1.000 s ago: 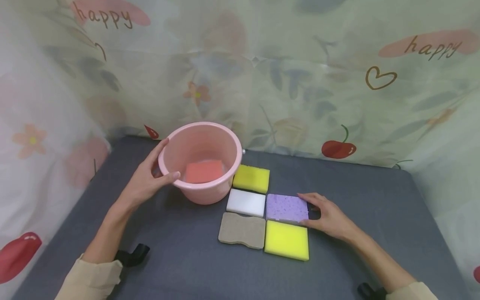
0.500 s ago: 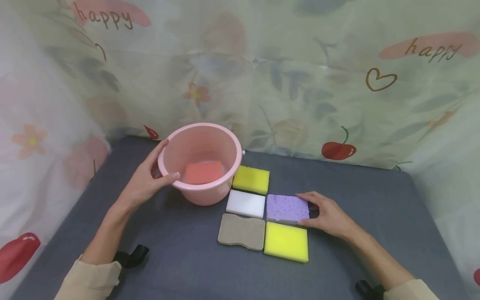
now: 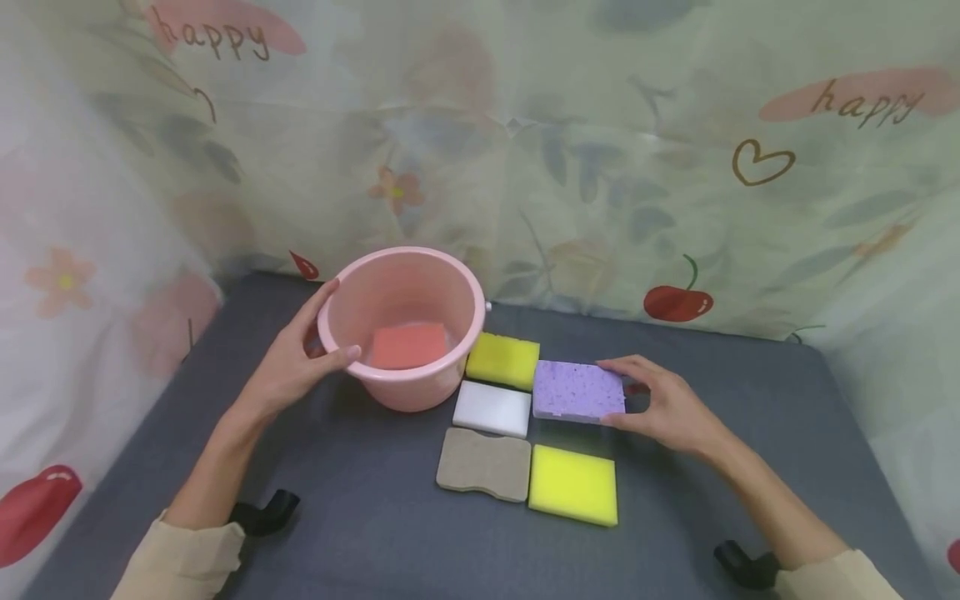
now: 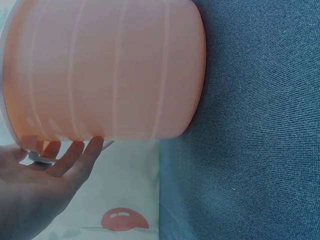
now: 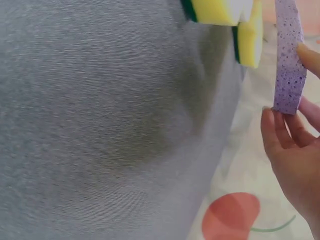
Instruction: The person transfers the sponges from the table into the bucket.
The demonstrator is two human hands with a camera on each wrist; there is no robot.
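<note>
A pink bucket (image 3: pixel 408 387) stands at the back of the table, with an orange-red sponge (image 3: pixel 408 346) lying inside it. My left hand (image 3: pixel 288 367) grips the bucket's left rim, thumb over the edge and fingers along the outer wall; in the left wrist view the fingers (image 4: pixel 82 162) touch the ribbed side. Between thumb and fingers, my right hand (image 3: pixel 667 408) pinches a purple speckled sponge (image 3: pixel 577 390) by its right end. The right wrist view shows this purple sponge (image 5: pixel 290 65) raised off the table.
Right of the bucket lie a yellow sponge (image 3: pixel 502 360), a white sponge (image 3: pixel 492 408) and a grey sponge (image 3: pixel 483 464) with wavy sides. Another yellow sponge (image 3: pixel 573 485) lies nearer the front. A patterned cloth (image 3: pixel 585 167) hangs behind the dark table (image 3: pixel 360 533).
The right hand has lifted the purple sponge from its place among the other sponges, opening a gap behind the front yellow one. The left hand and bucket have stayed put.
</note>
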